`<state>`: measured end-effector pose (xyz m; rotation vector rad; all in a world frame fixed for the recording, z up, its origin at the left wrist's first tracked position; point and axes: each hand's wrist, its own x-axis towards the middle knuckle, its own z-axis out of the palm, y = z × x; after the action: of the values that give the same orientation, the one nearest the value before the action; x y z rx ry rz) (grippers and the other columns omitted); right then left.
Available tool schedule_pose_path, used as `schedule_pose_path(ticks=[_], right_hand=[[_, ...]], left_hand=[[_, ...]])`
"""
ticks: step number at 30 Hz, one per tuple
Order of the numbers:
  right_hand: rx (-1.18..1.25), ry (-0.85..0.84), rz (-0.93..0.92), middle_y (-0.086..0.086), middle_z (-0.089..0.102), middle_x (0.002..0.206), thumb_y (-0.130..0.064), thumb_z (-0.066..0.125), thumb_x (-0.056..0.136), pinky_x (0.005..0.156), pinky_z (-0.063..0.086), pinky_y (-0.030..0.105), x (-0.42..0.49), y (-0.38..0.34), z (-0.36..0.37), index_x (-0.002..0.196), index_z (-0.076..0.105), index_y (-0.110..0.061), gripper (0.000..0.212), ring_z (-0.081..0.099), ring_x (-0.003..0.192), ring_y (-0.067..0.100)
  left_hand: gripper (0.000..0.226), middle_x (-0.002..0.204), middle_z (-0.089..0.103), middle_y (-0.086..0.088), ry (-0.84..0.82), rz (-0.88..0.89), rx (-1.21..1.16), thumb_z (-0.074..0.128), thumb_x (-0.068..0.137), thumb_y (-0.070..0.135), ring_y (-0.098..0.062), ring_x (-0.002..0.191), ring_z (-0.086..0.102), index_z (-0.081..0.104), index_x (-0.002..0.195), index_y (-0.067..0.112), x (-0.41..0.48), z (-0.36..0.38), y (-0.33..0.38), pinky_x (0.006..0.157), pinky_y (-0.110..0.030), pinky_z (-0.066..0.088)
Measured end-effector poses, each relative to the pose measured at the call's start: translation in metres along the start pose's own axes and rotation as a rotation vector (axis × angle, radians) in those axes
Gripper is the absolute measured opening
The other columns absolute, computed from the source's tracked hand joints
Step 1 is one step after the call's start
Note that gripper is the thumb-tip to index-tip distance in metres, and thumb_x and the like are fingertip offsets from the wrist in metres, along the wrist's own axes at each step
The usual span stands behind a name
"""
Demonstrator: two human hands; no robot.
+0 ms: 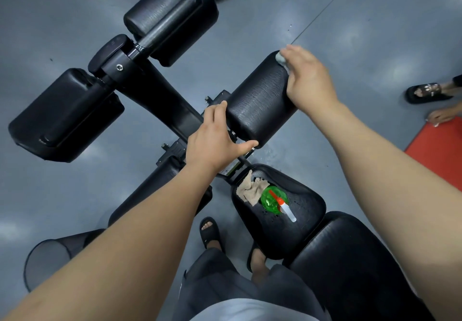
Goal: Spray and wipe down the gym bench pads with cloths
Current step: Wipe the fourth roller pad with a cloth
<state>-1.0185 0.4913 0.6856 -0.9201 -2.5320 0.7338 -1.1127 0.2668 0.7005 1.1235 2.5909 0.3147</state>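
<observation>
A black roller pad (260,98) sits on the bench frame in the middle of the view. My right hand (307,75) presses a pale grey cloth (282,58) against the pad's far right end, with most of the cloth hidden under the fingers. My left hand (215,140) grips the pad's near left end, thumb along its lower edge. On the black seat pad (305,220) below lie a beige cloth (251,189) and a green spray bottle (273,199) with an orange and white nozzle.
More black roller pads (67,115) (172,16) stand at the left and top on the grey floor. A black mesh bin (50,258) is at lower left. Another person's sandalled foot (427,92) and hand sit by a red mat (442,150) at right.
</observation>
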Motion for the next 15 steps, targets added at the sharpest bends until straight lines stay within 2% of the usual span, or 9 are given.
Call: schedule_pose_path(ticks=[2,5,7,12,13,15], right_hand=[[0.067,0.006,0.050,0.008,0.059,0.142,-0.016,0.041,0.101,0.110,0.040,0.028,0.007,-0.002,-0.003,0.136,0.062,-0.012,0.041,0.054,0.131,0.028],[0.152,0.029,0.093,0.008,0.060,0.136,-0.013,0.040,0.101,0.101,0.030,0.006,0.002,-0.001,-0.003,0.135,0.062,-0.010,0.041,0.055,0.125,0.023],[0.210,0.060,0.124,0.008,0.059,0.137,-0.012,0.040,0.101,0.100,0.027,0.002,-0.008,0.001,0.000,0.136,0.061,-0.009,0.041,0.054,0.125,0.020],[0.204,0.118,0.191,0.006,0.061,0.138,-0.013,0.040,0.100,0.103,0.030,0.004,-0.014,-0.001,0.005,0.135,0.063,-0.011,0.042,0.055,0.127,0.019],[0.181,0.124,0.185,0.007,0.060,0.140,-0.012,0.040,0.099,0.107,0.030,0.008,-0.013,-0.002,0.007,0.134,0.064,-0.011,0.042,0.053,0.132,0.022],[0.116,0.127,0.129,0.010,0.058,0.145,-0.009,0.040,0.096,0.119,0.029,0.025,-0.012,-0.007,0.015,0.131,0.065,-0.009,0.043,0.047,0.141,0.030]], left_hand=[[0.119,0.150,0.034,0.008,-0.002,-0.003,-0.004,0.069,0.063,0.085,-0.016,0.111,0.062,0.026,0.155,0.022,0.000,0.000,0.000,0.086,-0.043,0.055],[0.117,0.150,0.034,0.008,0.008,0.002,-0.026,0.069,0.063,0.084,-0.015,0.110,0.063,0.025,0.153,0.024,-0.001,0.000,-0.001,0.087,-0.042,0.053],[0.115,0.152,0.033,0.008,0.012,0.005,-0.045,0.070,0.065,0.082,-0.016,0.113,0.062,0.024,0.154,0.026,-0.001,0.000,-0.002,0.088,-0.042,0.052],[0.124,0.159,0.032,0.007,-0.012,-0.020,-0.019,0.069,0.066,0.082,-0.016,0.131,0.053,0.014,0.160,0.022,0.001,0.000,-0.002,0.095,-0.041,0.049],[0.124,0.159,0.033,0.006,-0.009,-0.019,-0.016,0.069,0.066,0.083,-0.016,0.131,0.053,0.016,0.159,0.021,0.001,0.001,-0.002,0.095,-0.041,0.049],[0.122,0.157,0.034,0.006,-0.005,-0.013,-0.013,0.069,0.066,0.082,-0.017,0.128,0.056,0.018,0.158,0.021,0.001,0.001,-0.002,0.093,-0.041,0.050]])
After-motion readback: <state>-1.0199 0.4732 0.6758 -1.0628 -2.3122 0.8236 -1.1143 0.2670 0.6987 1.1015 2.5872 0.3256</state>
